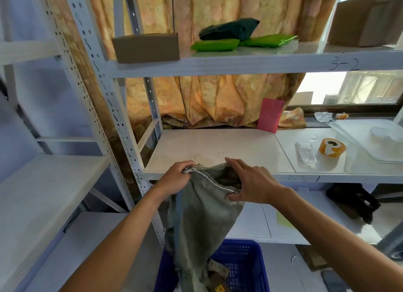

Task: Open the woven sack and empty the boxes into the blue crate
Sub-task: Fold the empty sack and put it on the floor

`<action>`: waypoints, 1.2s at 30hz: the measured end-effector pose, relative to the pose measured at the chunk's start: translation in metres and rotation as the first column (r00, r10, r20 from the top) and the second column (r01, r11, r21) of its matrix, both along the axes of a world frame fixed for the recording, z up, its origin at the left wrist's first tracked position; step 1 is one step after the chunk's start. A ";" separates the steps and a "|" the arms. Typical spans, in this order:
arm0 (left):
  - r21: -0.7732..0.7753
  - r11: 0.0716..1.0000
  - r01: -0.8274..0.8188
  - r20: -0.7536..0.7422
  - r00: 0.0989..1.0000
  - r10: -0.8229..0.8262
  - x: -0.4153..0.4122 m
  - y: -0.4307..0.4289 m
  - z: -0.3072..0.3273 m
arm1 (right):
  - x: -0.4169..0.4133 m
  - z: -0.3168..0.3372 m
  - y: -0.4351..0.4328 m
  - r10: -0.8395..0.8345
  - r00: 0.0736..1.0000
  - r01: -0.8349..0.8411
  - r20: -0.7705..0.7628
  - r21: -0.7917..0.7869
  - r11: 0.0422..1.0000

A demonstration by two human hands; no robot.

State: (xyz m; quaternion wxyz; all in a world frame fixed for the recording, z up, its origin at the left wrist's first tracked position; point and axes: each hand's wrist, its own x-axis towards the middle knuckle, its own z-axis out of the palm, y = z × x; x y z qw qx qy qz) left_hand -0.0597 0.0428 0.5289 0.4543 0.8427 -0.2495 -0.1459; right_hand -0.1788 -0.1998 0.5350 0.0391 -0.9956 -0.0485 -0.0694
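Note:
A grey-green woven sack [202, 213] hangs upright in front of the shelf edge, its mouth at the top and partly spread. My left hand [176, 178] grips the left rim of the mouth in a fist. My right hand [250, 182] holds the right rim, thumb under the hem and fingers stretched over the opening. The sack's lower end drops into the blue crate [246, 265] on the floor. A brown box [218, 276] with a yellow label shows in the crate beside the sack's bottom. What is inside the sack is hidden.
A white metal rack stands ahead, its middle shelf [218, 148] just behind the sack. On it lie a tape roll [332, 149], a plastic packet [305, 157] and a pink card [270, 115]. The upper shelf carries a cardboard box [146, 47] and green bags [214, 44].

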 end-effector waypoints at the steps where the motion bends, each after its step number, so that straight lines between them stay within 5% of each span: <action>1: 0.035 0.999 0.012 -0.005 1.000 -0.012 0.002 0.003 -0.001 | 0.001 0.000 -0.001 -0.016 1.000 0.016 -0.018 -0.029 0.999; 7: 0.061 0.996 0.067 0.048 0.996 -0.070 -0.004 0.014 0.002 | 0.006 0.005 0.015 -0.060 0.989 0.048 -0.137 -0.093 0.995; 12: 0.141 0.990 -0.013 0.155 0.988 -0.009 -0.015 0.015 -0.003 | 0.010 0.000 0.026 -0.180 0.935 0.274 -0.306 0.298 0.914; 14: 0.140 0.980 -0.143 0.240 0.965 0.106 -0.023 0.009 -0.004 | 0.011 0.004 0.035 -0.174 0.926 0.349 -0.334 0.587 0.731; 16: 0.099 0.971 -0.219 0.259 0.948 0.187 -0.033 0.000 -0.004 | 0.012 0.010 0.046 -0.157 0.929 0.370 -0.335 0.823 0.432; 18: 0.006 0.984 -0.178 0.178 0.969 0.174 -0.044 -0.010 -0.003 | 0.011 0.018 0.058 -0.129 0.936 0.347 -0.329 0.924 0.161; 20: -0.154 0.980 -0.122 -0.020 0.993 0.121 -0.058 -0.015 0.003 | 0.009 0.027 0.066 -0.146 0.941 0.311 -0.304 0.950 0.030; 23: -0.348 0.930 -0.115 -0.221 0.975 0.038 -0.069 -0.015 0.013 | 0.007 0.036 0.065 -0.149 0.954 0.265 -0.261 0.964 0.008; 28: -0.296 0.941 -0.165 -0.144 0.981 0.126 -0.063 -0.013 0.034 | -0.006 0.024 0.049 -0.102 0.989 0.101 -0.103 0.994 -0.030; 31: -0.455 0.833 -0.314 -0.364 0.919 0.148 -0.055 -0.005 0.054 | -0.017 0.008 0.044 -0.303 0.953 0.047 0.006 0.985 0.167; 36: -0.580 0.686 -0.439 -0.535 0.841 0.085 -0.055 -0.001 0.087 | -0.035 -0.012 0.056 -0.016 0.977 0.211 -0.211 0.974 0.082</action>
